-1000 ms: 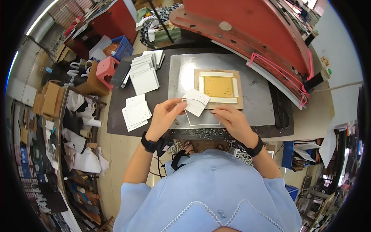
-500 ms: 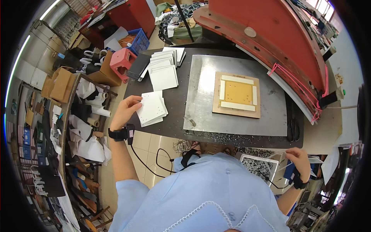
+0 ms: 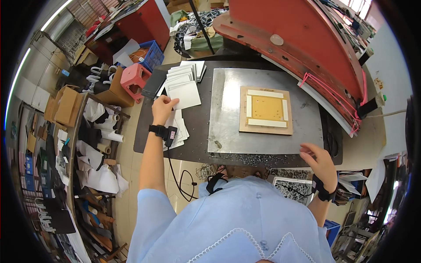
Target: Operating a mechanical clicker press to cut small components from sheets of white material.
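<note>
My left hand (image 3: 164, 110) is at the near-left corner of the front white card (image 3: 185, 95) in the larger fanned pile, thumb and fingers closed on its edge. Beneath that wrist lies a smaller stack of white cards (image 3: 180, 133), partly covered by my hand. At the metal plate's near right corner hovers my right hand (image 3: 319, 163), fingers apart, with nothing visible in them. On the metal plate (image 3: 226, 118) rests a wooden board (image 3: 244, 127) with a yellow square die (image 3: 265, 108) framed by pale strips.
A large red machine part (image 3: 298, 48) overhangs the table's far right, with pink cord (image 3: 326, 103) along it. Dark sheets (image 3: 155, 84) sit left of the cards. Black scissors (image 3: 333, 144) lie by the plate. Dark crumbs line the table's front edge; a white tray (image 3: 275, 180) of scraps stands below.
My left hand has moved from the smaller stack to the front card of the larger pile. My right hand has risen from beyond the table edge toward the plate, its thin pale strip gone.
</note>
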{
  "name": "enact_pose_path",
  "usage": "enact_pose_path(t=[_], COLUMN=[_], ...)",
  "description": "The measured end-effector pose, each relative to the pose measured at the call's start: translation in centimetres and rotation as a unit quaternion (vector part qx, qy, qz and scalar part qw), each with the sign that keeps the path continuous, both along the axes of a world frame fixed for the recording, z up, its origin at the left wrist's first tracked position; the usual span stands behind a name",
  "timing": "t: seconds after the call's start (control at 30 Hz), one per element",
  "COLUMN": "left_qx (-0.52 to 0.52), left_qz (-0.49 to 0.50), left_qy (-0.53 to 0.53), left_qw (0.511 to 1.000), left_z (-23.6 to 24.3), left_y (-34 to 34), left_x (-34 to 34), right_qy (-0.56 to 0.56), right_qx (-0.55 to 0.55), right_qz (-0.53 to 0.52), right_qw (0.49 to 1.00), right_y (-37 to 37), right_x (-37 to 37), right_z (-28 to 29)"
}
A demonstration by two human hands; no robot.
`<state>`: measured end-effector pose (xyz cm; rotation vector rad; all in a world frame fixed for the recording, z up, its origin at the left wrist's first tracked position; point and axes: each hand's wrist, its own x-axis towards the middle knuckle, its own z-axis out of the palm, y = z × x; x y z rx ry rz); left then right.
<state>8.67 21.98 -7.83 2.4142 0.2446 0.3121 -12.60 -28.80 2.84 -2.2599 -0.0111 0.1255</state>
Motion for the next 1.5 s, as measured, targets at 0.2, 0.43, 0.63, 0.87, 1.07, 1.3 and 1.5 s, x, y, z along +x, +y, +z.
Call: enact_pose_path(t=[0.2, 0.43, 0.63, 0.87, 1.07, 1.3, 1.5], left_qx=[-0.098, -0.357, -0.449, -0.423, 0.021, 0.007, 0.071], left_qz=[-0.061, -0.211, -0.304, -0.348, -0.363, -0.401, -0.407], left_qy=[-0.16, -0.025, 0.165, 0.195, -0.156, -0.072, -0.086], left_qw=[0.98, 0.91, 0.824, 0.814, 0.918, 0.913, 0.907], left_z=[3.1, 8.2, 6.3, 6.1, 4.8, 4.4, 4.3], left_y=[0.2, -10.8, -19.1, -20.9, -21.1, -21.2, -22.0], left_x=[-2.0, -7.9, -11.8, -9.9, -6.9, -5.9, -5.7], right_qy=[-0.002, 0.015, 0.043, 0.071, 0.045, 0.02, 0.009], right_qx=[-0.001, 0.288, 0.352, 0.3, 0.306, 0.328, 0.241], right_qz=[0.077, 0.034, -0.018, -0.035, -0.105, -0.117, -0.119], right_qw=[0.997, 0.957, 0.935, 0.951, 0.945, 0.937, 0.963], right_y=[1.9, 5.6, 4.5, 3.7, 3.0, 5.2, 5.3], right_x=[1.2, 3.3, 4.6, 5.2, 9.3, 11.5, 11.6], right_z=[-1.4, -1.8, -3.4, -3.1, -5.8, -6.4, -6.3])
